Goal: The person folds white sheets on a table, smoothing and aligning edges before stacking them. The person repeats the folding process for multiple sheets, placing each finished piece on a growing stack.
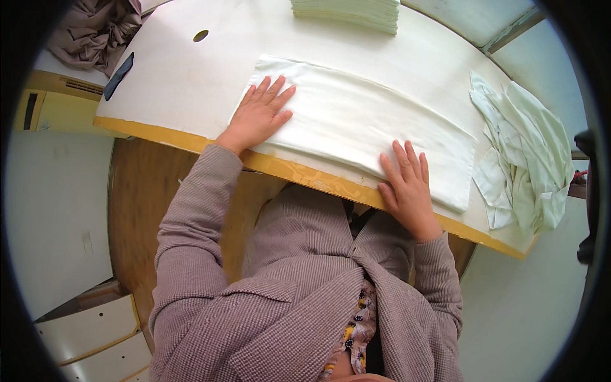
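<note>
A white cloth point(353, 114), folded into a long flat rectangle, lies on the white tabletop point(191, 81) along its front edge. My left hand point(262, 112) rests flat on the cloth's left end with the fingers spread. Near the right end, my right hand point(408, 186) lies palm down across the cloth's near edge, its fingers slightly apart. Neither hand grips anything. Beyond the cloth, a neat stack of folded pale cloths point(346, 14) stands at the far side of the table, cut off by the picture's top.
Crumpled pale green-white cloth point(525, 157) is heaped at the table's right end. A dark blue flat object point(119, 76) lies at the left edge, near a bundle of brownish fabric point(98, 33). The tabletop has an oval hole and a worn yellow front edge point(310, 176).
</note>
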`<action>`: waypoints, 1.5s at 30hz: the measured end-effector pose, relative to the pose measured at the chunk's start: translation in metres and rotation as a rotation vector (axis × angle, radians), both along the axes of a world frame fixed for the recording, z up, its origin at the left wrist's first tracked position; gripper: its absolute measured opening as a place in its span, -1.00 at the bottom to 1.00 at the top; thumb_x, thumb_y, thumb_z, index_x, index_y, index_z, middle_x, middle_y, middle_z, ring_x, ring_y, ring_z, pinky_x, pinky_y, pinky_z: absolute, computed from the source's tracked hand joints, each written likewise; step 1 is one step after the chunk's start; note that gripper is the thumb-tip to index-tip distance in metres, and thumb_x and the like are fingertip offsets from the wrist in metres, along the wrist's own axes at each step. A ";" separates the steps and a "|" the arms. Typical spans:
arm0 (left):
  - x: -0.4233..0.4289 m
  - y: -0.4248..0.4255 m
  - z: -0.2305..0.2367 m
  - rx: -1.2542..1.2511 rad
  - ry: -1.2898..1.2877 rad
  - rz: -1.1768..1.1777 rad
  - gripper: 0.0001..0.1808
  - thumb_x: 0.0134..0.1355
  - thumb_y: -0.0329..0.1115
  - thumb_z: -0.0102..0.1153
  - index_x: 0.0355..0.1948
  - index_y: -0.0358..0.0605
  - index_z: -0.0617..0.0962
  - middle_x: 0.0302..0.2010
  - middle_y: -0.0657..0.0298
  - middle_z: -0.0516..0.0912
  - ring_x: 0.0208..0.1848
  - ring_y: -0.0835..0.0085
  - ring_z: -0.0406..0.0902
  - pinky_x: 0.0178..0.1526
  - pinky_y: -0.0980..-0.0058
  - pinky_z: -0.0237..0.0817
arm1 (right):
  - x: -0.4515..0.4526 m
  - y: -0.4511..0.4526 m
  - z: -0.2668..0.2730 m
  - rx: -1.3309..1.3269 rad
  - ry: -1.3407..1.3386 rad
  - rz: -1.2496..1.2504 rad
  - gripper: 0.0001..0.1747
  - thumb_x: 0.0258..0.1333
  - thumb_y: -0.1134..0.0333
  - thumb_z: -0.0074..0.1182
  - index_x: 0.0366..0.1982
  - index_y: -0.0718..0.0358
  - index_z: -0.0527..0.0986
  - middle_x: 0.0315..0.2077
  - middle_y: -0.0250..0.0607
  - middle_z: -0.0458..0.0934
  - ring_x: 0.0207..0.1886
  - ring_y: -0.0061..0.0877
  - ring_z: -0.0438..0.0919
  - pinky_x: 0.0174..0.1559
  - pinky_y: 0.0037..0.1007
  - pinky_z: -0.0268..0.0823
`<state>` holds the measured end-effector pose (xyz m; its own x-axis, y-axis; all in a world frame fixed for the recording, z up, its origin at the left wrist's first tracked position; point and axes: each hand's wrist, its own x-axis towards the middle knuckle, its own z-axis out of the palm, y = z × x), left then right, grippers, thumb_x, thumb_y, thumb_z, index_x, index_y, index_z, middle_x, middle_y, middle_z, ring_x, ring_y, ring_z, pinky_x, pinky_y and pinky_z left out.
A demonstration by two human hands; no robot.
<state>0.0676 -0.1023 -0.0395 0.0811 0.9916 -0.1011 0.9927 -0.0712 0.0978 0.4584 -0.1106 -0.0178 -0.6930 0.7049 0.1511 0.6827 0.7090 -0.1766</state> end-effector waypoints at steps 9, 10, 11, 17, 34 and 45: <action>-0.034 -0.006 0.007 -0.043 -0.020 0.004 -0.30 0.51 0.07 -0.04 0.58 0.08 0.26 0.67 0.17 0.05 0.69 0.17 -0.10 0.64 0.13 -0.22 | 0.036 0.007 0.012 0.179 0.070 0.014 -0.62 0.12 0.47 0.17 0.01 0.12 0.64 -0.24 -0.32 0.56 -0.26 -0.45 0.55 -0.21 -0.36 0.36; -0.034 -0.012 0.006 0.024 -0.028 -0.021 -0.31 0.49 0.01 0.04 0.55 -0.01 0.30 0.64 0.06 0.11 0.67 0.09 -0.03 0.60 0.10 -0.09 | 0.038 0.013 0.010 0.202 0.057 0.020 -0.65 0.13 0.47 0.16 -0.01 0.12 0.64 -0.26 -0.34 0.56 -0.30 -0.47 0.54 -0.23 -0.37 0.35; -0.034 -0.018 0.006 0.056 -0.045 -0.040 -0.31 0.49 0.01 0.05 0.54 -0.02 0.31 0.63 0.03 0.13 0.66 0.07 0.00 0.58 0.09 -0.05 | 0.040 0.021 0.008 0.210 0.031 0.027 -0.67 0.13 0.47 0.16 -0.04 0.12 0.64 -0.27 -0.36 0.55 -0.34 -0.49 0.53 -0.25 -0.39 0.34; 0.008 -0.074 0.030 0.017 -0.059 -0.107 -0.23 0.41 0.11 0.17 0.50 -0.06 0.36 0.56 -0.12 0.23 0.58 -0.06 0.18 0.46 0.05 0.16 | 0.061 0.106 -0.011 0.316 0.022 -0.111 -0.76 0.15 0.49 0.11 -0.16 0.08 0.64 -0.16 -0.36 0.63 -0.23 -0.42 0.61 -0.16 -0.33 0.40; 0.001 -0.081 0.035 0.017 -0.159 -0.202 0.17 -0.23 -0.19 0.64 0.51 0.17 0.37 0.61 0.24 0.18 0.65 0.24 0.02 0.62 -0.01 -0.25 | -0.128 -0.043 -0.026 0.205 0.186 0.195 -0.37 0.20 0.21 0.11 0.29 0.28 0.47 0.33 0.09 0.43 0.40 0.07 0.38 0.42 0.10 0.16; 0.013 -0.095 0.028 0.300 -0.267 -0.434 -0.30 -0.04 -0.27 0.57 0.21 0.14 0.61 0.25 0.39 0.62 0.34 0.32 0.46 0.30 0.23 0.18 | -0.062 -0.054 0.017 -0.137 0.422 0.214 -0.48 0.08 0.24 0.29 0.13 0.08 0.58 0.10 -0.15 0.61 0.22 -0.16 0.55 0.25 -0.09 0.34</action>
<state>0.0802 -0.1977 -0.0115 0.4702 0.8439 0.2584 0.8102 -0.5288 0.2528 0.3969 -0.1643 -0.0005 -0.7229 0.5864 0.3655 0.3733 0.7765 -0.5076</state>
